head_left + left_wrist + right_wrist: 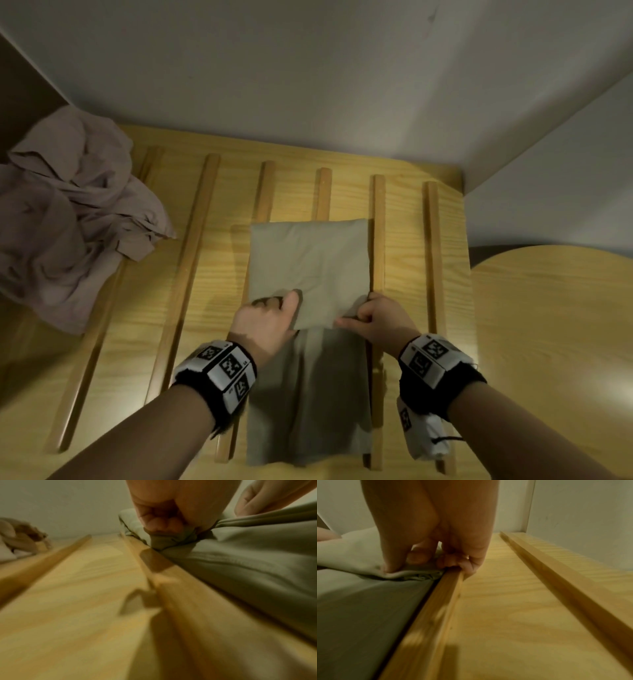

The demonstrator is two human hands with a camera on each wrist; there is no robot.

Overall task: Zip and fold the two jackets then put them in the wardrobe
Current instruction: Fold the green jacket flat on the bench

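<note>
A grey-green jacket point(308, 260) lies folded into a long strip on the slatted wooden surface point(205, 274), its far part doubled back toward me. My left hand point(270, 310) grips the left corner of that folded edge, fingers curled round bunched cloth point(171, 539). My right hand point(366, 313) pinches the right corner of the same edge point(412, 573), beside a slat. A mauve jacket point(68, 212) lies crumpled at the far left.
Raised wooden slats point(378, 240) run away from me across the surface. White walls point(308, 85) close the back and right. A rounded wooden board point(555, 342) sits to the right. A white pouch point(424, 435) hangs below my right wrist.
</note>
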